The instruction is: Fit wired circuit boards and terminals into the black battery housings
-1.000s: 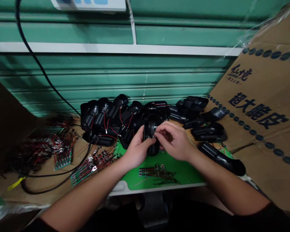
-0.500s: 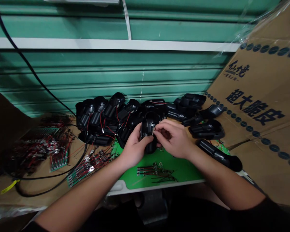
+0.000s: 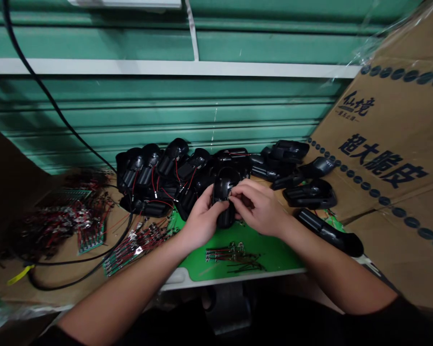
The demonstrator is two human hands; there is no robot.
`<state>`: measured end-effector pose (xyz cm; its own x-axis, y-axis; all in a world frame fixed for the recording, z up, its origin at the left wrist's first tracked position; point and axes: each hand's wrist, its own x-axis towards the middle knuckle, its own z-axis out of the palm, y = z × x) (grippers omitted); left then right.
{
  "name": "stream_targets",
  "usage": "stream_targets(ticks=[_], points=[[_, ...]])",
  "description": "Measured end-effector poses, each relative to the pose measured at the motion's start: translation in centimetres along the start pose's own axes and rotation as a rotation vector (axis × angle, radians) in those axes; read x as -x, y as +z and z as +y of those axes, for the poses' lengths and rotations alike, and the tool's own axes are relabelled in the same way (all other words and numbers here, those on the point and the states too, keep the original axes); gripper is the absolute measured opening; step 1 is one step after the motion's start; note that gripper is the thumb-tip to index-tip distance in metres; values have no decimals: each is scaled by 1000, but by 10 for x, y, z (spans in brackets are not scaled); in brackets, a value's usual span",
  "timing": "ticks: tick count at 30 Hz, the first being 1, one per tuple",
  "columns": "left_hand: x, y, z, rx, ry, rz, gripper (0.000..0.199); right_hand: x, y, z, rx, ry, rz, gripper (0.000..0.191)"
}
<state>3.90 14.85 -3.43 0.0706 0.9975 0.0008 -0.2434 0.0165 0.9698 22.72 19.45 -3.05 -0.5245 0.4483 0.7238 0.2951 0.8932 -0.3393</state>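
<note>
My left hand (image 3: 204, 218) is closed around the left side of a black plastic housing (image 3: 224, 185), its thumb lying across the front. The housing is tilted up above a green work board (image 3: 285, 247). At the housing's right side my right hand (image 3: 258, 204) pinches a small metallic part at its fingertips; the part is too small to name. Below the hands, a small group of red and black wires with metal ends (image 3: 231, 254) lies on the board. Behind them are piled several similar black housings (image 3: 173, 156), some with red wires hanging out.
On the left, a heap of red-wired parts (image 3: 57, 221) and green circuit strips (image 3: 124, 252) lie on cardboard, crossed by a black cable (image 3: 79, 262). More housings (image 3: 328, 230) are at the right beside a large cardboard box (image 3: 393, 144). A green ribbed wall (image 3: 147, 110) closes off the back.
The view has shifted slightly, so the scene sits a little further right. Both hands keep hold of the housing and small part; my right fingertips have moved only slightly.
</note>
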Motion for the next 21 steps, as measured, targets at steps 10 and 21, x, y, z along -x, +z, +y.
stream_targets(ticks=[10, 21], points=[[0, -2, -2, -3, 13, -10, 52, 0, -3, -3, -63, 29, -16, 6], [-1, -6, -10, 72, -18, 61, 50, 1, 0, -1, -84, 27, -17, 6]])
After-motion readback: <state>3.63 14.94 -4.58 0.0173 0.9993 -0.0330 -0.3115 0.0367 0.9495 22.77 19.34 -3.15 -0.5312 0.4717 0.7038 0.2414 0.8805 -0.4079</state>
